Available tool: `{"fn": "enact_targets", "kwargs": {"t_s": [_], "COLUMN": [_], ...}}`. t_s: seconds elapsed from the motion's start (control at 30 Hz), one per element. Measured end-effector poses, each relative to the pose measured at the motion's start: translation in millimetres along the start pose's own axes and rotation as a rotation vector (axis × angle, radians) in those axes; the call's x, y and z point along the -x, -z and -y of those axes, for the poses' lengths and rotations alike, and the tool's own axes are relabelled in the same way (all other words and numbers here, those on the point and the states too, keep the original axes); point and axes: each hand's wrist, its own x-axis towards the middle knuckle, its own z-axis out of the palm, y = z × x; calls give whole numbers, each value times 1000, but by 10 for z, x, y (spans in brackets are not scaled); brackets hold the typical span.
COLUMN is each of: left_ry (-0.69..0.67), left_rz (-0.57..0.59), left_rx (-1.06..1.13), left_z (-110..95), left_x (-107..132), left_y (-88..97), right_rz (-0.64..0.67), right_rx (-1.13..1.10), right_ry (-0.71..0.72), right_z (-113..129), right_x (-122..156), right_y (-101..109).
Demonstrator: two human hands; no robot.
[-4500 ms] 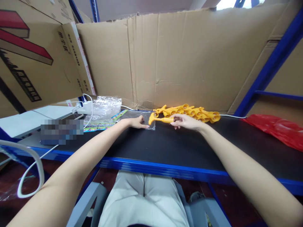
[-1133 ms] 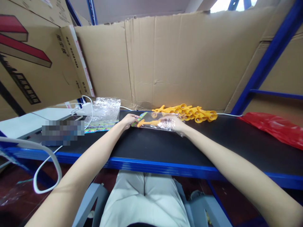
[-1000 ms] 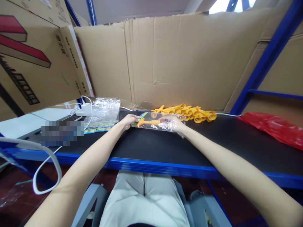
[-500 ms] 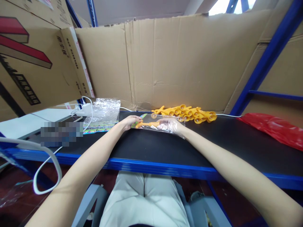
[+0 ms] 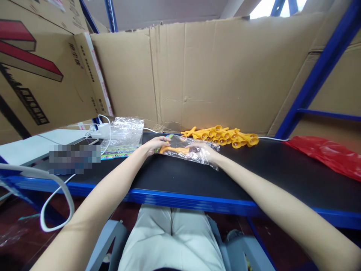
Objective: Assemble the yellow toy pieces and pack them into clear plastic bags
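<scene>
My left hand [image 5: 154, 145] is closed on the left end of a clear plastic bag [image 5: 194, 159], where a green printed part shows by the fingers. An orange plastic piece [image 5: 175, 150] with a narrow shaft lies inside the bag, its left tip close to my left fingers. Reaching into the bag from the right, my right hand [image 5: 202, 151] has its fingers at the right end of the orange piece, seen through the shiny film. Just behind my hands is a pile of similar orange pieces [image 5: 225, 135] with cup-shaped ends.
Several flat clear bags with a colourful printed edge [image 5: 121, 153] lie on the black tabletop [image 5: 175, 178], left of my hands. A red plastic bag [image 5: 324, 153] is at the right. Cardboard [image 5: 225, 75] stands behind. A white cable [image 5: 66, 192] loops at the left front.
The bag's right end has dropped slightly and its film is more crumpled around my right wrist. The orange piece has shifted a little left; both hands keep their places.
</scene>
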Motion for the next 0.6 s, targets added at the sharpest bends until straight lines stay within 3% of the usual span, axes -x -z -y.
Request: {"fn": "enact_targets", "kwargs": {"t_s": [0.33,0.6], "left_ry": [-28,37], "left_rz": [-75,-163], "left_rx": [-8,-49], "left_z": [-205,-81], "left_x": [166,105], "left_y": [323,668], "right_rz": [-144,-415], "right_rx": [-64,76], "right_ry": [-173,-163], "right_z": [92,-43], "right_x": [18,-168], "right_y": [90,306]}}
